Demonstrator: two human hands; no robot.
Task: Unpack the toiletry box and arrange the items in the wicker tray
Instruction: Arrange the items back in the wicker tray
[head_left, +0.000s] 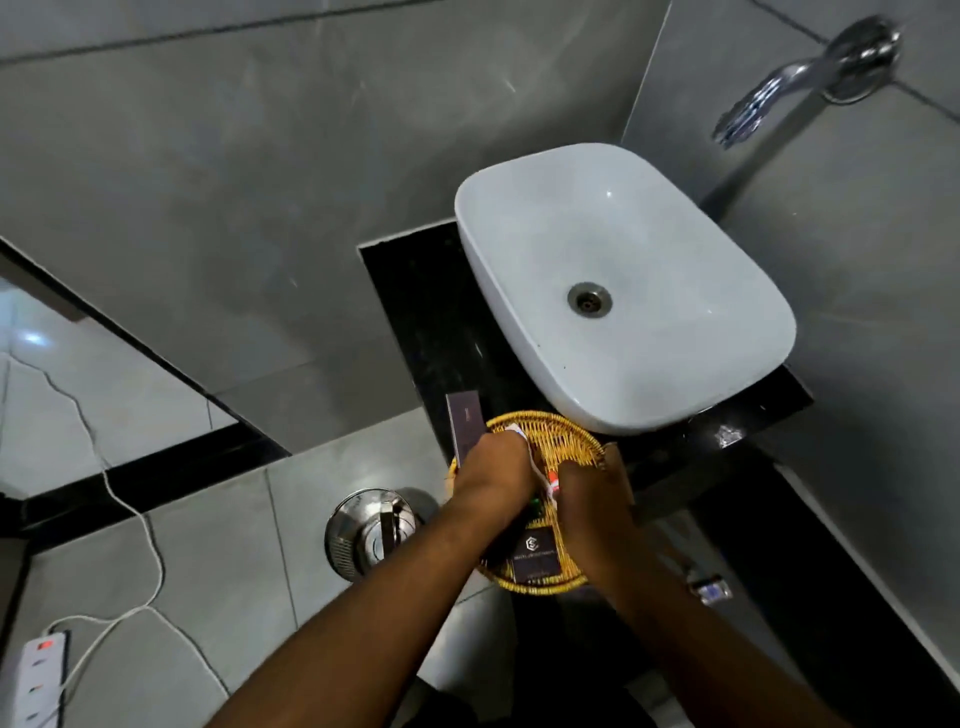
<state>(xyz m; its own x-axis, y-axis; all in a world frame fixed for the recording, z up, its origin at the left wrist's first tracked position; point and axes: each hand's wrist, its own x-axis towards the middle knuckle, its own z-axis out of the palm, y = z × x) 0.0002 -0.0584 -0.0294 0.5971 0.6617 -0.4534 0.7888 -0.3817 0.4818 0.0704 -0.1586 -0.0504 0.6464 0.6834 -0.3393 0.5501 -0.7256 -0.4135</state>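
Dark counter (415, 312), hands-hidden wicker tray (566, 441)

Dark box (536, 558) in wicker tray (566, 431): hexagon logo; lettering unreadable.

The black counter (426, 312) carries the white basin (623, 291), wicker tray (566, 441) and a dark box (464, 423).

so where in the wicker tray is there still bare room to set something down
The far right part of the round yellow wicker tray, next to the white ceramic basin, shows bare weave. The middle is crowded: left hand and right hand meet there over a small white tube. The near part holds a dark printed box. Another dark slim box borders the far left rim.
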